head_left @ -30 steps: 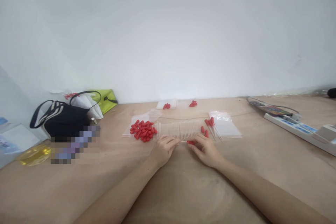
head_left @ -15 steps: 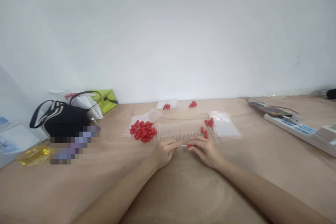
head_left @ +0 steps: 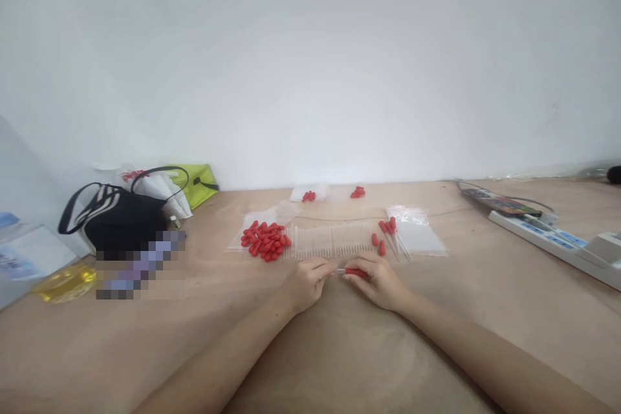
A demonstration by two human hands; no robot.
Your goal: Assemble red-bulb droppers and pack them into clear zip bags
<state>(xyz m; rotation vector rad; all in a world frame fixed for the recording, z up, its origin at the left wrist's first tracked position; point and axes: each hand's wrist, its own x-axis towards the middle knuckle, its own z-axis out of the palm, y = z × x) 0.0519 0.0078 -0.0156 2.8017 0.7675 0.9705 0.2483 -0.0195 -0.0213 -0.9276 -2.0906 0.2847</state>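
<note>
Bulb [head_left: 356, 272] sits pinched in the right grip [head_left: 378, 281], meeting a thin tube [head_left: 341, 270] held by the left grip [head_left: 305, 284]; fitting seems underway, probably calling next for straight, steady pushing.

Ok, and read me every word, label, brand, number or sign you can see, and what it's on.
Nothing can be read.
White bag: red print, too blurred to read.
Container, far left: blue print, too blurred.
Black bag: pale stripes, no legible word.
Power strip: any marks are too small.
</note>
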